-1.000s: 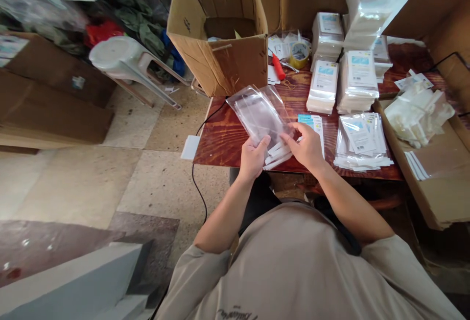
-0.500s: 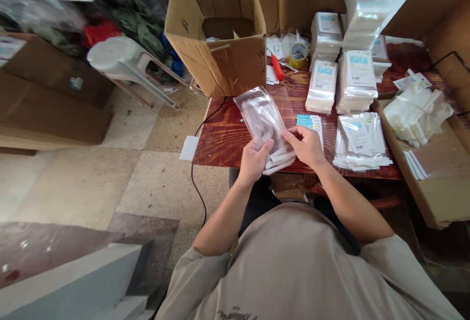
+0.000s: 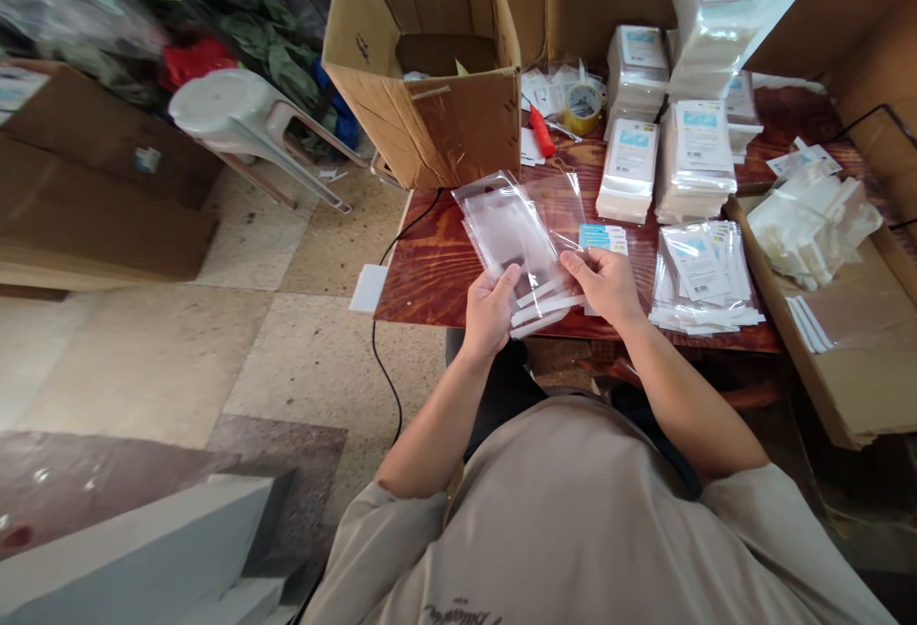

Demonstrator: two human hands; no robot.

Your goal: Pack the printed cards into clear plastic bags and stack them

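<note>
hands [image 3: 548,290] gripping clear bags [image 3: 510,233], table edge [image 3: 415,314]

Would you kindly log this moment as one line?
left hand: holds clear bags | right hand: pinches one bag | wooden table: card beside right hand

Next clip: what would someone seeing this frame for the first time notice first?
Both hands meet at the near edge of the wooden table: the left hand grips a fanned bundle of clear plastic sleeves, and the right hand pinches one sleeve at its side. Behind them stands an open cardboard box, and to the right rise stacks of packed white sleeves.
</note>
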